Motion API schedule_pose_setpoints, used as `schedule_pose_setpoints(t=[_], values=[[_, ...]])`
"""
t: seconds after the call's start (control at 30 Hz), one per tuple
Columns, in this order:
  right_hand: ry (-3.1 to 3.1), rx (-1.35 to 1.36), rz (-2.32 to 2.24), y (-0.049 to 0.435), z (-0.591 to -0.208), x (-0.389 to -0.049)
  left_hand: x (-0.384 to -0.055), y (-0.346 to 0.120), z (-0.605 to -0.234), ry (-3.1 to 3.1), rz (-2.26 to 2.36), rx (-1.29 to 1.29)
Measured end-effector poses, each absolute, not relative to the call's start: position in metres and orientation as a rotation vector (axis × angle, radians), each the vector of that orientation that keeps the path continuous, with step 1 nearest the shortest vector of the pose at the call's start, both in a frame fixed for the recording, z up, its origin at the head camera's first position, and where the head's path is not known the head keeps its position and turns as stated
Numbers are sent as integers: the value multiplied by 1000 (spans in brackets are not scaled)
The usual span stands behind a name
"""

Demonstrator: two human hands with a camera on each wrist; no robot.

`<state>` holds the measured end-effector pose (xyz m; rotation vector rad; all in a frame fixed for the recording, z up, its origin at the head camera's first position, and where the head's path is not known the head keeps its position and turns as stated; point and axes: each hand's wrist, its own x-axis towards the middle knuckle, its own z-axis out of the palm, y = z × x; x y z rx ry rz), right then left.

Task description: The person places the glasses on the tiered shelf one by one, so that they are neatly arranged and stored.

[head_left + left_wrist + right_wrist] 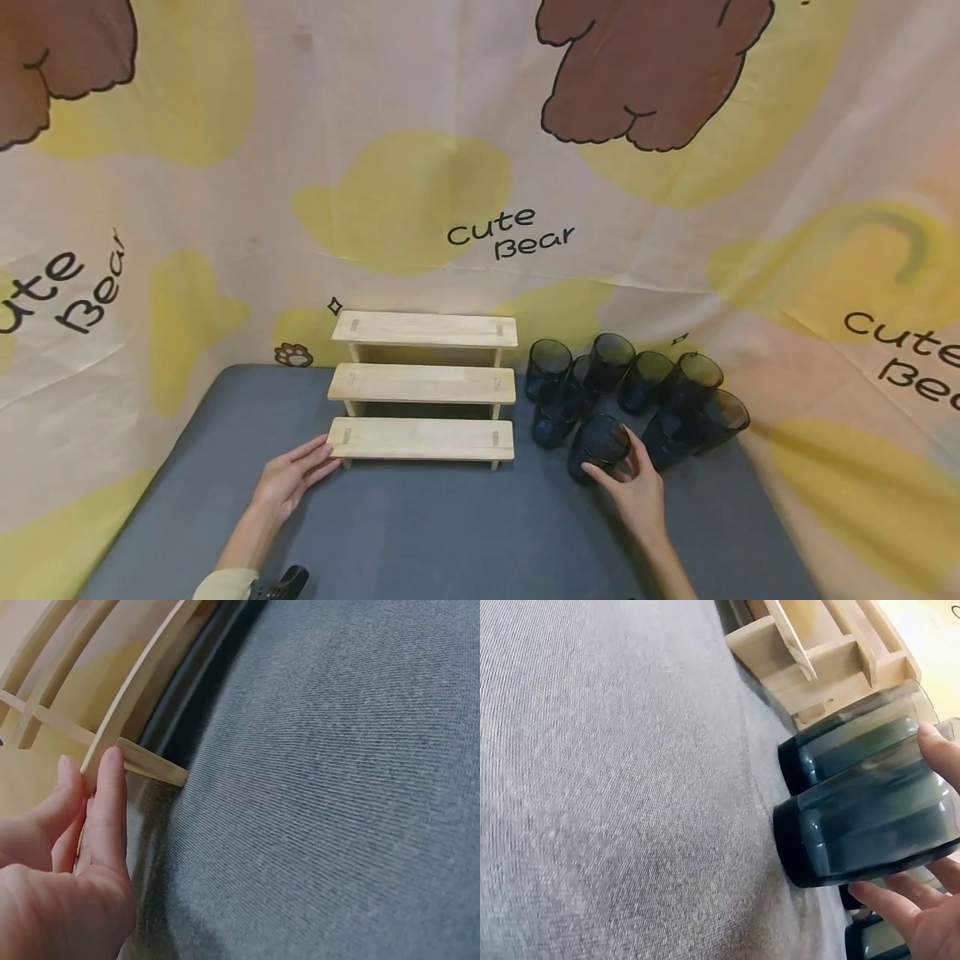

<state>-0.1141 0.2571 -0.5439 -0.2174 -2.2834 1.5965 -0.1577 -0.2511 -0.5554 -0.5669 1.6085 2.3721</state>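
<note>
A three-step wooden shelf [422, 439] stands at the middle of the far side of the table. My left hand [294, 477] pinches the left end of its lowest board, thumb and fingers on opposite faces of the board [112, 724] in the left wrist view. To the right of the shelf, my right hand [636, 487] grips a dark blue glass tumbler [598, 450], thumb on its near side and fingers around the far side. This tumbler [870, 817] is upright, its thick dark base close to the cloth in the right wrist view.
Several more tinted tumblers [550, 358] stand clustered at the back right, behind and beside the held one. A grey-blue cloth [420, 533] covers the table. A printed curtain [405, 200] hangs right behind the shelf and along both sides.
</note>
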Motion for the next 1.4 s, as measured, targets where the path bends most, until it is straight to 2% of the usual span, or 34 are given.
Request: schedule_pose_setpoints(t=[0.33,0.8,1.4], values=[[-2258,-272,1537,259,-540,-113,-164,-251,-552,1644,2354,-543],[-2214,-364,1579,266,-503,-105,-158,-250,-551,1627,2351,-589],[-2214,-222,1534,271,-460,-120,-157,-253,-555,1553,2405,-623]])
